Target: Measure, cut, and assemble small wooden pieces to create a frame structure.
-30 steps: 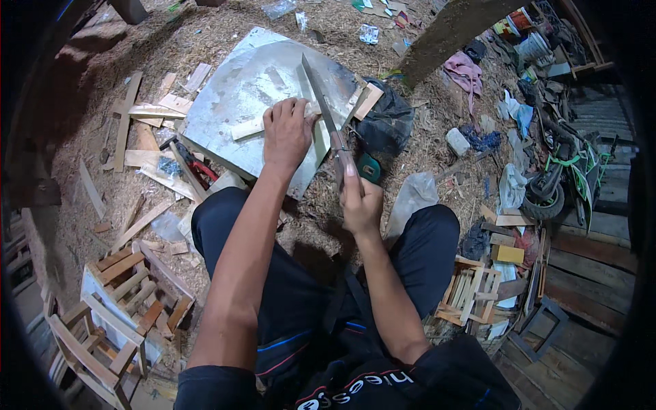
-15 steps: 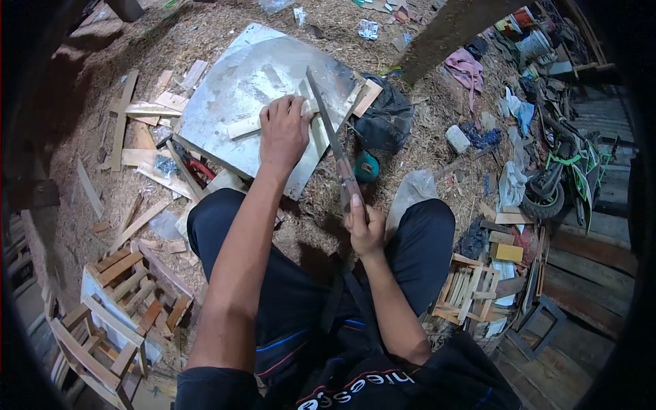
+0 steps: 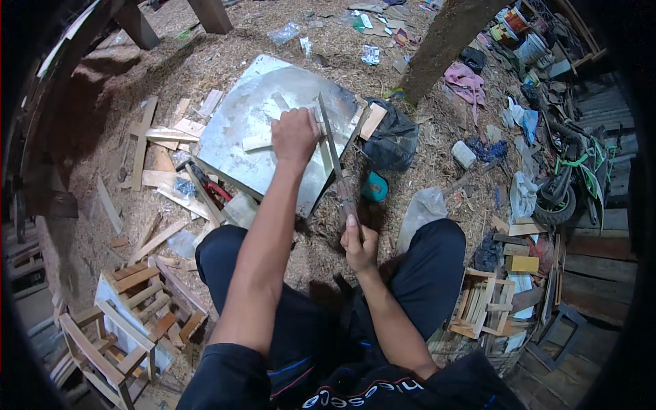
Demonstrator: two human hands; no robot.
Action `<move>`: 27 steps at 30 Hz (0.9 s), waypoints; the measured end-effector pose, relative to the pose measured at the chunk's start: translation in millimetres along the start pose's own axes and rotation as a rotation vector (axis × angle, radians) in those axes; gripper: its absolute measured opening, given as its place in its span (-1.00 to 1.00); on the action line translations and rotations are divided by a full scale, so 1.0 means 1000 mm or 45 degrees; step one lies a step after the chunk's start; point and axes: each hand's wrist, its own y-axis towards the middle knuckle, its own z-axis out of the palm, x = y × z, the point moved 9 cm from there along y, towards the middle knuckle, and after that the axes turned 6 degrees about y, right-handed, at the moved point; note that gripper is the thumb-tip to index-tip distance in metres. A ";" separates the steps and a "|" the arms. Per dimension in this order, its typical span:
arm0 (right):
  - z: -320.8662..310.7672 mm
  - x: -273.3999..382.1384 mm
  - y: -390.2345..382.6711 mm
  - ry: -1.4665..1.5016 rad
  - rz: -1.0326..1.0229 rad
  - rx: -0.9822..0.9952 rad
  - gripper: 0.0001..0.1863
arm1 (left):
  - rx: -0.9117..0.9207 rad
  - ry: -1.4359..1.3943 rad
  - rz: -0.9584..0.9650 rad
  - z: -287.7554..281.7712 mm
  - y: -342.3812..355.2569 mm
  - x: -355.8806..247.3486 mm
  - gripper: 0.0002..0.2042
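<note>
A pale wood strip (image 3: 257, 143) lies across a grey metal-topped work surface (image 3: 229, 116) in front of my knees. My left hand (image 3: 295, 137) is closed over the strip, knuckles up, pressing it down. Beneath it, another pale piece (image 3: 280, 102) runs crosswise, partly hidden by the hand. My right hand (image 3: 359, 247) grips the brown handle of a saw (image 3: 329, 140). Its long narrow blade points away from me and sits by the strip's right end, close to my left fingers. The teeth cannot be made out.
Wood offcuts (image 3: 143, 140) and red-handled pliers (image 3: 217, 190) lie left on shavings. Small wooden frames (image 3: 109, 348) stand lower left. Right of the surface are a black bag (image 3: 393, 140), a teal round object (image 3: 375, 186) and a post (image 3: 444, 48). A small motorbike (image 3: 574, 171) stands far right.
The whole view has shifted, so the scene sits lower and slightly right. My left hand has curled more tightly over the strip. The saw stays at nearly the same place beside it.
</note>
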 end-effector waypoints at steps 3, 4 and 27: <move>0.000 0.009 0.000 -0.018 -0.072 -0.055 -0.43 | 0.009 0.106 -0.013 0.004 -0.001 0.000 -0.68; 0.000 0.014 0.000 -0.016 -0.111 -0.076 -0.43 | 0.006 0.107 -0.005 0.003 -0.001 -0.001 -0.68; -0.003 0.033 0.000 -0.161 -0.144 -0.094 -0.45 | 0.080 -0.333 0.167 -0.015 -0.041 0.001 -0.60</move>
